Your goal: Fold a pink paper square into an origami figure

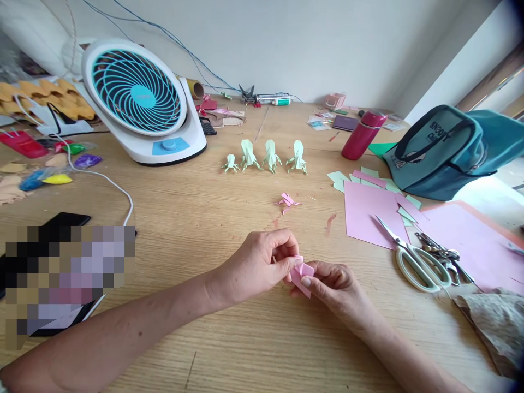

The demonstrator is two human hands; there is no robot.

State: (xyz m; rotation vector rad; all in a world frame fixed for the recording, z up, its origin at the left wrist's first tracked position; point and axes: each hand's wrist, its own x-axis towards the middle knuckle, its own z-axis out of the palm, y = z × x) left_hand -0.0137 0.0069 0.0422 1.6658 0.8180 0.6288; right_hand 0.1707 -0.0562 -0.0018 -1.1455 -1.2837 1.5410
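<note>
Your bare forearms [139, 334] cross the grained wooden desk [229, 349]; your left hand [260, 262] and right hand [338, 284] both pinch a small, angular, matte, creased pink paper [308, 270], at 6 o'clock from a spindly-legged pink folded figure [287, 200].

This looks like a craft corner in a home or small workshop: a pink sheet [368, 213], scissors [403, 246], folded green figures [270, 152] and a fan [143, 97] share a wooden table [192, 207].

Head view, forward and down over hands [250, 266]
</note>
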